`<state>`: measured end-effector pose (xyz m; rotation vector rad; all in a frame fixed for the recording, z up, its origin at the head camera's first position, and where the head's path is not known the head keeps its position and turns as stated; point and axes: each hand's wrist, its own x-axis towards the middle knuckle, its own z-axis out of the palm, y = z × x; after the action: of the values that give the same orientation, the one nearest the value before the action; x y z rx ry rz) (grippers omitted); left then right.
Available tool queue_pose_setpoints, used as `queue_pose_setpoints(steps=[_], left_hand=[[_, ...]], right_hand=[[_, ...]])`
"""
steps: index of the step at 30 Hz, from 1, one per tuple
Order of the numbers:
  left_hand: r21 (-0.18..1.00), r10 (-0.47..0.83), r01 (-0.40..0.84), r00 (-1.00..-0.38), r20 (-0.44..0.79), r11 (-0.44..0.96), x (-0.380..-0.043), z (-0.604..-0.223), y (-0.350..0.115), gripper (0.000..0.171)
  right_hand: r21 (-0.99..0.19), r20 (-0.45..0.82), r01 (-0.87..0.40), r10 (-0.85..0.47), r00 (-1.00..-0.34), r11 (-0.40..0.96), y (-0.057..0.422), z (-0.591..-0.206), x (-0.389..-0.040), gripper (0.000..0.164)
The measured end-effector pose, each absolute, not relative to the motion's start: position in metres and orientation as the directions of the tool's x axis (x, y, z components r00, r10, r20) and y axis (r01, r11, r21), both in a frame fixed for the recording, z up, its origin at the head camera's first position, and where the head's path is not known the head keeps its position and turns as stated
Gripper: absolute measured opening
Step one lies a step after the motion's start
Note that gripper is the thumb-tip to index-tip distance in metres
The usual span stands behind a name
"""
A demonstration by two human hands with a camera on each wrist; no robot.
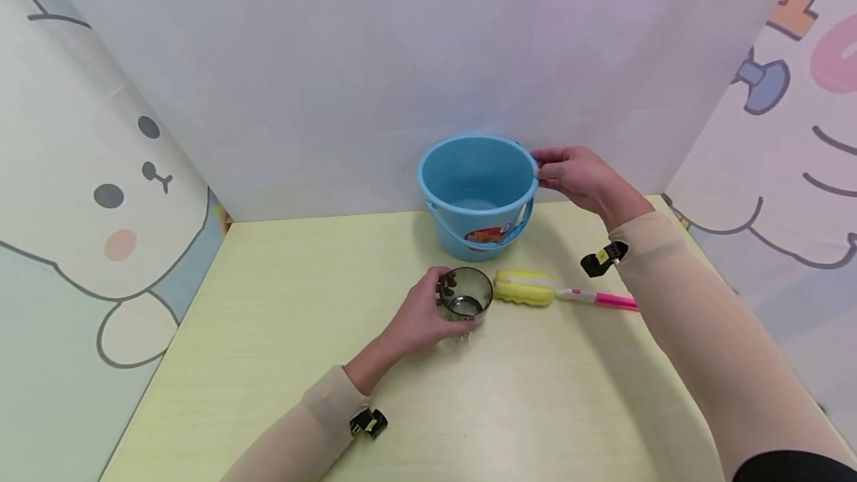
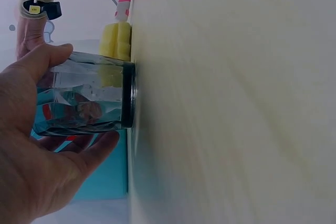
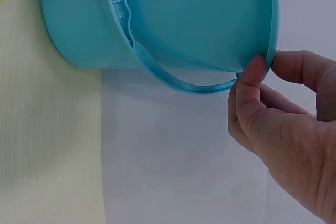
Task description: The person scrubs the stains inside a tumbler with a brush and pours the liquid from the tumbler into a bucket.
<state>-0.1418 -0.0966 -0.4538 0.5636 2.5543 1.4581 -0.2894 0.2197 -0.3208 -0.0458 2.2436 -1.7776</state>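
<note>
A dark-tinted drinking glass (image 1: 466,294) stands upright on the table, and my left hand (image 1: 423,316) grips its side with thumb and fingers around it. The left wrist view shows the base of the glass (image 2: 79,95) right at the tabletop. At the back of the table stands a light blue bucket (image 1: 450,233) with its handle hanging down the front. My right hand (image 1: 581,178) pinches the bucket's right rim, close to where the handle joins, as the right wrist view also shows. Just right of the glass lies a yellow sponge-headed bottle brush (image 1: 525,288) with a pink and white handle.
The pale wooden table (image 1: 301,303) meets a white wall (image 1: 321,80) right behind the bucket. Panels with cartoon drawings (image 1: 100,192) flank the table on both sides. My right forearm passes over the end of the brush handle.
</note>
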Motion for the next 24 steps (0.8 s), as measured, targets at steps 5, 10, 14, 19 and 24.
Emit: queue_pose_setpoints(steps=[5,10,14,19,24], left_hand=[[0.86,0.387,0.233,-0.921,0.045,0.455,-0.141,-0.453,-0.096,0.093],[0.859,0.388,0.214,-0.921,0.02,0.464,-0.139,-0.452,-0.096,0.095],[0.862,0.379,0.193,-0.925,0.001,0.468,-0.137,-0.45,-0.098,0.098],[0.89,0.368,0.179,-0.93,0.014,0.42,-0.137,-0.445,-0.103,0.094],[0.912,0.359,0.208,-0.93,0.073,0.355,-0.144,-0.44,-0.109,0.078]], right_hand=[[-0.96,-0.193,0.141,-0.206,-0.959,0.243,0.22,-0.32,-0.29,0.054],[-0.957,-0.194,0.138,-0.207,-0.959,0.255,0.221,-0.321,-0.29,0.053],[-0.957,-0.189,0.131,-0.217,-0.958,0.257,0.221,-0.32,-0.29,0.054],[-0.955,-0.194,0.134,-0.218,-0.957,0.263,0.222,-0.319,-0.288,0.054],[-0.953,-0.188,0.125,-0.213,-0.959,0.278,0.224,-0.318,-0.288,0.053]])
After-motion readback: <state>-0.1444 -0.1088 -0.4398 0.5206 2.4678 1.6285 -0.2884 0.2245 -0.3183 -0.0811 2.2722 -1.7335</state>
